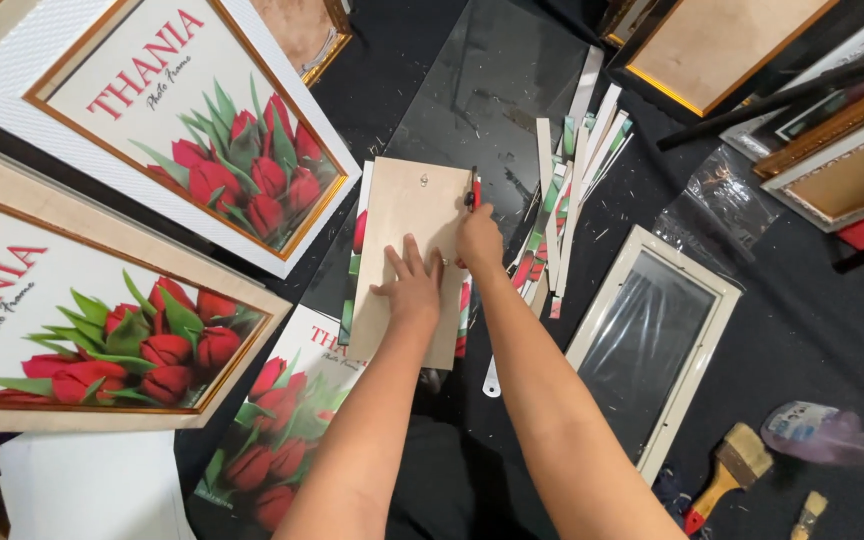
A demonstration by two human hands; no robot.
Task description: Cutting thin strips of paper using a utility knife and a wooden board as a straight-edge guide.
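Observation:
My left hand (410, 285) lies flat, fingers spread, on a tan backing board (399, 215) that covers a stack of tulip prints. My right hand (478, 238) grips a small red-handled cutter (474, 190) at the board's right edge, blade end pointing away from me. A pile of cut paper strips (572, 165) lies just right of the board. A clear glass sheet (492, 80) sits beyond the board on the black surface.
Two framed tulip pictures (197, 120) (72, 320) lie to the left, a loose tulip print (282, 440) near my left arm. An empty pale frame (652, 340) lies right. Two brushes (732, 470), a spray bottle (832, 435) and more frames (852, 160) sit at the right.

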